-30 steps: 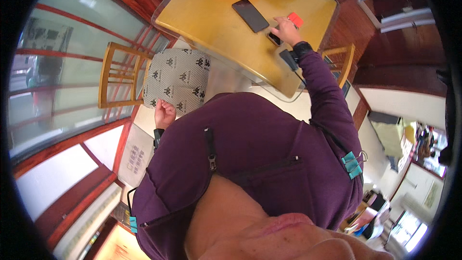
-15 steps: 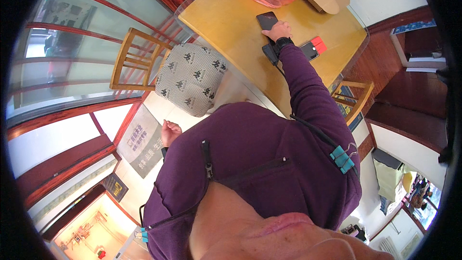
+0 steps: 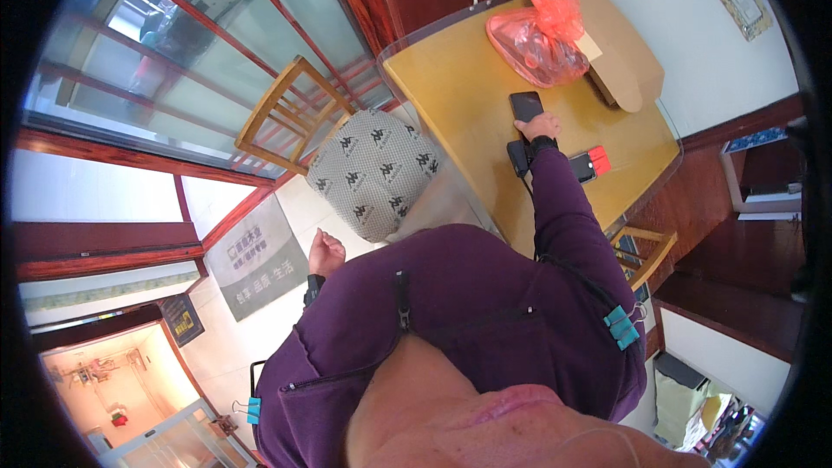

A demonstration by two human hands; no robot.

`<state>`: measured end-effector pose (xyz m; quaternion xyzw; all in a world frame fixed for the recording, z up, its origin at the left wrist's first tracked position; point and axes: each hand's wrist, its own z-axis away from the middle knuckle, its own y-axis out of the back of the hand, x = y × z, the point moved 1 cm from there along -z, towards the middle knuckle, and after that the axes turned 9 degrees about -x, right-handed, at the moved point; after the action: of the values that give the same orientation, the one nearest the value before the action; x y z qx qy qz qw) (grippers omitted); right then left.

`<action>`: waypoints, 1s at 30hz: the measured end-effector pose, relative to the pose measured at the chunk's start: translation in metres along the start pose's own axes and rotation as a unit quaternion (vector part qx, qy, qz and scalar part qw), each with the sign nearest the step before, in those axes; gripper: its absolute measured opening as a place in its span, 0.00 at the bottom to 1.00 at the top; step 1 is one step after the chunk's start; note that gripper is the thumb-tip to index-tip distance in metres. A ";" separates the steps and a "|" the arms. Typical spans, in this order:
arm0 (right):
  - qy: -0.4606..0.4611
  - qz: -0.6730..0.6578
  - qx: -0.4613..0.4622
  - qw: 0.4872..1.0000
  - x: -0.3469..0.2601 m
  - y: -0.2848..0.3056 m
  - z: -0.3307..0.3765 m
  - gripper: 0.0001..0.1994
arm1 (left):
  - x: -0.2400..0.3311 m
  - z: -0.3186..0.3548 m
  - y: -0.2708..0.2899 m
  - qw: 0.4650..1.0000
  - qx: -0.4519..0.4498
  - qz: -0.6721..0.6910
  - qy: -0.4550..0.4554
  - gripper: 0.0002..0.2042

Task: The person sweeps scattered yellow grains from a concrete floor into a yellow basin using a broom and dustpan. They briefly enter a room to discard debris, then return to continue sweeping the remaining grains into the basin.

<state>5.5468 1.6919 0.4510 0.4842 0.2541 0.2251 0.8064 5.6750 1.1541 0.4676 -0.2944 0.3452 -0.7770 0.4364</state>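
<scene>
Glass-walled room with red wooden frames, pale tiled floor, yellow wooden table (image 3: pixel 468 95) as the landmark. Well left of the table: the left hand (image 3: pixel 326 253), hanging free by the purple jacket, fingers curled loosely inward, touching nothing. Between that hand and the table: a grey patterned cushioned seat (image 3: pixel 373 169), with a light wooden slatted chair (image 3: pixel 290 113) behind it.

On the table, near its middle: a black flat phone (image 3: pixel 526 106), lying screen up. The right hand (image 3: pixel 542 126) rests just at its near end, fingertips on or beside it; whether the fingers are spread or pressed together cannot be told. A small black block with a cable (image 3: pixel 517 157) sits at the wrist. Right of the wrist: a black-and-red small device (image 3: pixel 589 163).

Risk, as a judgement: the sleeve or cable could drag the block or phone off the table edge.

Far side of the table: a pink translucent plastic bag (image 3: pixel 537 39), contents unclear; a tan cardboard box (image 3: pixel 620 69) beside it, inside hidden.
</scene>
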 end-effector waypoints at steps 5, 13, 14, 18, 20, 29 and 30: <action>-0.015 -0.018 -0.012 1.000 -0.006 0.010 0.006 0.40 | 0.005 0.006 0.012 0.999 0.020 0.049 -0.010 0.13; 0.041 0.046 0.036 0.997 -0.005 0.016 0.021 0.35 | 0.034 0.008 0.021 0.999 0.024 0.043 -0.001 0.12; 0.052 0.061 0.032 0.996 -0.004 0.014 0.021 0.35 | 0.043 0.007 0.021 0.999 0.036 0.020 -0.015 0.12; 0.017 0.054 0.033 0.998 0.006 0.001 0.016 0.36 | 0.073 -0.001 0.014 1.000 0.004 0.017 0.001 0.12; -0.004 0.009 0.038 0.999 0.008 -0.005 0.016 0.39 | 0.085 -0.005 0.008 0.999 -0.012 -0.026 0.015 0.12; -0.026 -0.072 0.121 0.990 -0.004 -0.003 0.047 0.38 | 0.123 -0.011 -0.009 0.998 0.003 -0.053 0.030 0.11; -0.016 -0.072 0.171 0.983 -0.008 -0.006 0.057 0.37 | 0.127 -0.012 -0.009 0.998 0.003 -0.059 0.034 0.11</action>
<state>5.5771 1.6464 0.4700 0.5987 0.3101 0.1123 0.7299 5.6050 1.0488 0.4878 -0.2861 0.3402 -0.8118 0.3786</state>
